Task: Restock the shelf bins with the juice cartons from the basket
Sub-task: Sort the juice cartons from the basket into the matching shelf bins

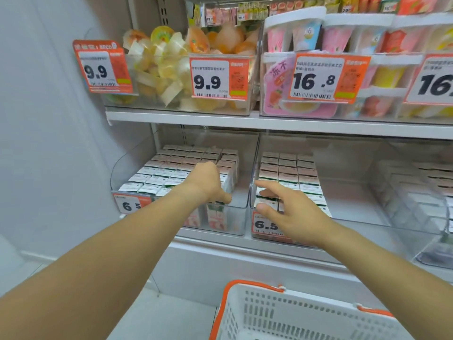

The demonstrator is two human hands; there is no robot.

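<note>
My left hand reaches into the left clear bin on the lower shelf, its fingers curled down over the near cartons at the bin's right side; I cannot tell whether it grips one or only rests on them. Rows of juice cartons fill that bin from the far wall forward, with a few more standing lower at the near front corner. My right hand hovers at the near edge of the middle bin, released, fingers spread and pointing left over the front cartons stacked there in three columns. An orange price tag reading 6.5 hangs on that bin's near face, just beside my thumb; a matching tag marks the left bin. The white basket with orange handles sits near me at the bottom of the view, right of centre; its inside is out of sight. On the upper shelf, clear tubs hold jelly cups behind tags marked 9.9 and 16.8.
</note>
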